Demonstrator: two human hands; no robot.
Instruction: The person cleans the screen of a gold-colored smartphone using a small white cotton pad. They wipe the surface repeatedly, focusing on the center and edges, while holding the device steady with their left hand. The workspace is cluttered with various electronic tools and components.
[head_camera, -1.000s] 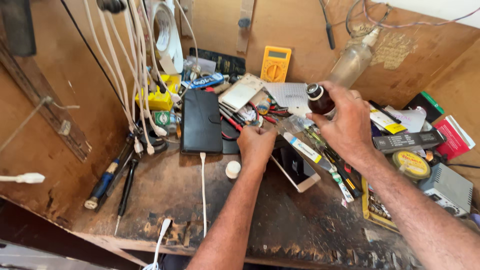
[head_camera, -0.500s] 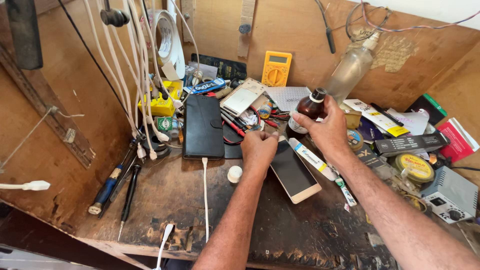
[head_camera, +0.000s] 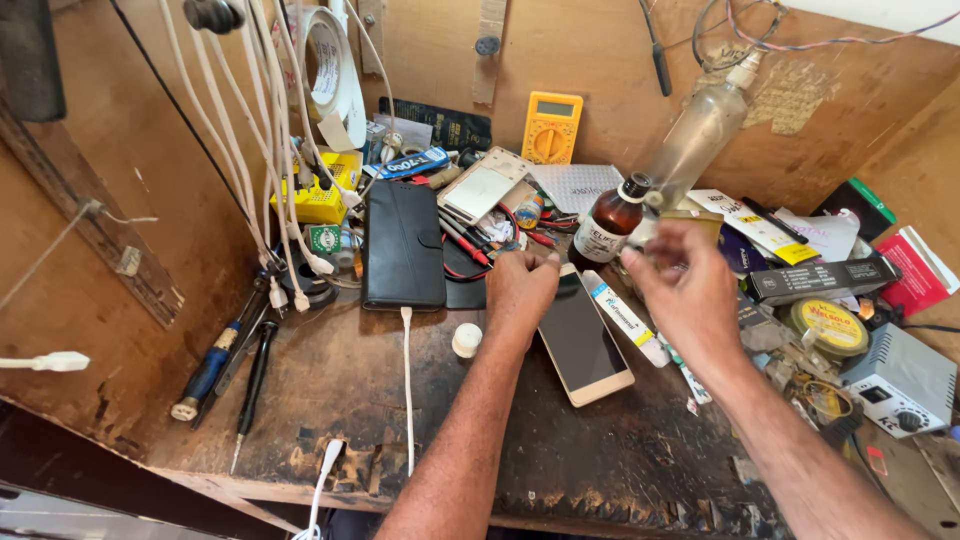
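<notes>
The left hand (head_camera: 518, 288) is resting knuckles-up on the top end of a flat white-edged smartphone with a dark screen (head_camera: 582, 338); its fingers are curled under, so what the grip is pinching, if anything, cannot be told. The right hand (head_camera: 690, 285) is hovering in the air with its grip wide and loose, holding nothing, fingers blurred. Just beyond its fingertips a small brown glass bottle with a white label and an uncapped neck (head_camera: 609, 225) is standing upright on the counter (head_camera: 560, 450), apart from the hand. The smartphone is lying face up and slanted on the dark, scarred counter, between the two forearms. A white tube with a blue and yellow label (head_camera: 625, 316) is lying just beside the phone's right edge. A small white round cap (head_camera: 466, 340) is sitting near the left wrist. Farther left a black folding wallet case (head_camera: 403, 245) is lying flat, with a white charging cable (head_camera: 407, 385) running from its lower edge toward the counter's front. A yellow multimeter (head_camera: 550, 127) is leaning against the wooden back wall, and a clear plastic bottle (head_camera: 697, 133) is tilting behind the brown one.
</notes>
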